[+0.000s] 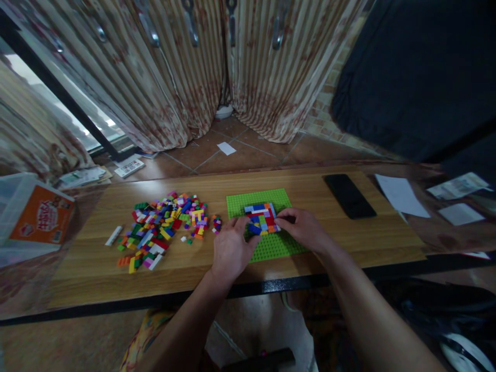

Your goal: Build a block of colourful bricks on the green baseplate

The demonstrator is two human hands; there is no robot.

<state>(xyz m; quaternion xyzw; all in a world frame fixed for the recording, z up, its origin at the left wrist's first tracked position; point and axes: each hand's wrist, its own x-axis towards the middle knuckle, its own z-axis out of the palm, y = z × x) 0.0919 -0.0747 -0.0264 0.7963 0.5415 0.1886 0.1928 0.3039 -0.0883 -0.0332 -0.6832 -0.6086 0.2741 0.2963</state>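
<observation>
A flat, multicoloured block of toy bricks (260,219) sits on a green studded baseplate (277,250). It has blue, red, white, orange and green pieces. My left hand (231,247) grips its left end, with the fingers at the left edge and the thumb near the front corner. At the right edge, my right hand (300,226) pinches the block between thumb and fingers. Any single small brick under the fingertips is hidden.
A pile of loose bricks (155,227) spreads over the left of the wooden table (201,274). One white strip (113,235) lies left of it. A black phone (349,196) rests at the right, near papers (401,195). A clear plastic box (15,206) stands at far left.
</observation>
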